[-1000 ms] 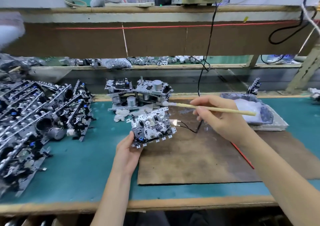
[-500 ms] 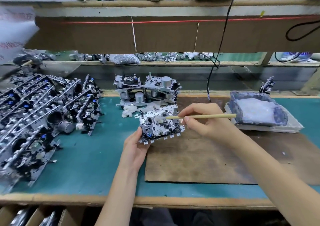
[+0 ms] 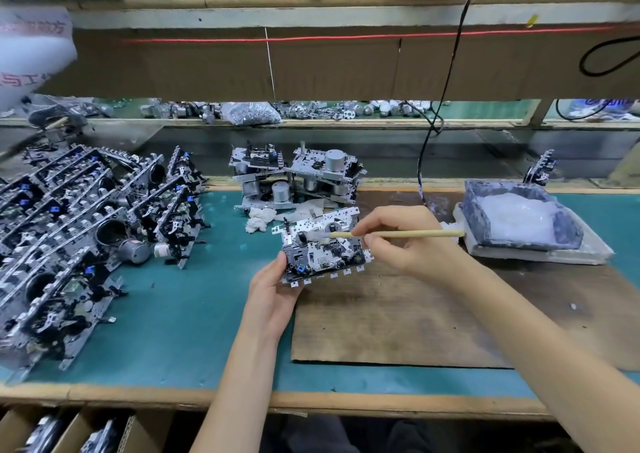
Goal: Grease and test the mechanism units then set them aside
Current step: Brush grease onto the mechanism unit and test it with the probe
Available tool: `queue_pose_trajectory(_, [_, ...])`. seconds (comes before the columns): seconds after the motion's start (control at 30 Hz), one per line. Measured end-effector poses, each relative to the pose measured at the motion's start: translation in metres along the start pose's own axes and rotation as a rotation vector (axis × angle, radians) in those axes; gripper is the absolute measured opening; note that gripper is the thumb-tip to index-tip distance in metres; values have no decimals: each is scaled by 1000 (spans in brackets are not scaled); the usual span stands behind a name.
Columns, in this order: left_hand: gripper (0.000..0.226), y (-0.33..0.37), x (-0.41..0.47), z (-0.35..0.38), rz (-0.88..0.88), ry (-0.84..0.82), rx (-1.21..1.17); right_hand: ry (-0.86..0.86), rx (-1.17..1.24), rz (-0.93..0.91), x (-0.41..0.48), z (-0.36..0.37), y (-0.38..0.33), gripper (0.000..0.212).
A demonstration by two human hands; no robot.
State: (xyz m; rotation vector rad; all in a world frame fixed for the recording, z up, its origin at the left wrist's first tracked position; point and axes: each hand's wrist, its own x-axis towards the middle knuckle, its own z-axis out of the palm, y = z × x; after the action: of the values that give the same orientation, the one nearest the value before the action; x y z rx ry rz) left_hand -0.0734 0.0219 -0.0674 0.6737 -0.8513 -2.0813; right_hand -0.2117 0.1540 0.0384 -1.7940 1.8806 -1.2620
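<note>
My left hand grips a metal mechanism unit by its lower left edge, tilted up above the brown board. My right hand pinches a wooden-handled brush; its white greasy tip rests on the upper face of the unit. A tray of white grease sits to the right. A large pile of mechanism units lies at the left, and a few stacked units stand behind the one I hold.
Crumpled white tissue lies behind the held unit. A black cable hangs down from the upper shelf. A lone unit stands at the back right. Cardboard boxes with parts sit below the bench edge.
The brush tip has come from beside the unit onto its top face and moved left across it. My left hand has kept its hold on the unit.
</note>
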Motion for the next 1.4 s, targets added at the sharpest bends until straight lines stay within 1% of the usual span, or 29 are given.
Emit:
queue_pose_trajectory(0.47, [24,-1,0,0,-17,25,-9,-1,-22,-21,2,1,1,20])
queue_pose_trajectory(0.53, [24,-1,0,-1,-15,16,-14,33,-34,-69,1,1,2,19])
queue_pose_trajectory(0.6, [27,-1,0,-1,-12,2,-27,90,-50,-165,2,1,2,23])
queue_pose_trajectory(0.7, [24,-1,0,-1,-5,-12,-39,97,-179,-277,7,6,1,25])
queue_pose_trajectory(0.77, [28,-1,0,-1,3,-27,-35,70,-354,-335,11,11,2,24])
queue_pose_trajectory(0.8, [30,-1,1,-2,6,-39,-33,35,-447,-335,14,14,4,27])
queue_pose_trajectory(0.83, [32,-1,1,-2,8,-57,-35,-24,-545,-299,18,16,6,36])
queue_pose_trajectory(0.9, [34,-1,0,-2,14,-83,-43,-224,-760,-163,24,21,10,72])
queue_pose_trajectory(0.93, [34,-1,1,-2,17,-83,-48,-297,-864,-118,27,24,12,86])
queue_pose_trajectory(1.0, [30,-1,1,-2,20,-81,-46,-374,-977,-101,33,30,15,101])
queue_pose_trajectory(1.07, [25,-1,1,-3,23,-74,-43,-392,-978,-90,37,36,16,105])
queue_pose_trajectory(1.2, [27,-2,2,-5,22,-47,-28,-384,-959,-107,45,39,15,103])
queue_pose_trajectory(1.3, [34,-1,1,-5,24,-35,-55,-409,-947,-135,49,35,13,100])
queue_pose_trajectory(1.37, [29,0,1,-5,31,-19,-64,-409,-828,-121,46,30,11,97])
queue_pose_trajectory(1.4, [28,0,1,-5,32,-7,-62,-364,-707,-118,43,27,9,90])
